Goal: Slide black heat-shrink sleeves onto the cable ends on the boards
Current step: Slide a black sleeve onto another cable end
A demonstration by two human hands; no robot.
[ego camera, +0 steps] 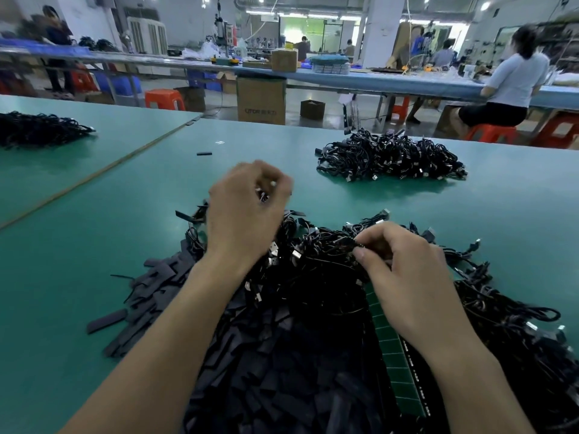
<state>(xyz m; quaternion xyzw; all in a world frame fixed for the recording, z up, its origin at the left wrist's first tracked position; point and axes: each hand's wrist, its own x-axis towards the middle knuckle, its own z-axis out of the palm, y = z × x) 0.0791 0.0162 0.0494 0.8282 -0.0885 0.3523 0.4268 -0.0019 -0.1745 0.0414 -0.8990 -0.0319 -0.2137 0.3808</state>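
A big heap of flat black heat-shrink sleeves point(275, 364) lies on the green table in front of me, spilling to the left. Over and behind it sits a tangle of black cables with small metal ends point(313, 255), and a strip of green boards point(391, 349) runs through it. My left hand point(244, 211) is raised above the heap's far edge, fingers curled round a small cable end; motion blur hides the detail. My right hand point(404, 270) rests on the tangle and pinches a cable end between thumb and fingertips.
A second pile of black cables point(391, 158) lies at the far right of the green table point(125, 214), a third pile point(40, 128) at the far left. One loose sleeve point(204, 153) lies alone beyond my left hand. People work at benches behind.
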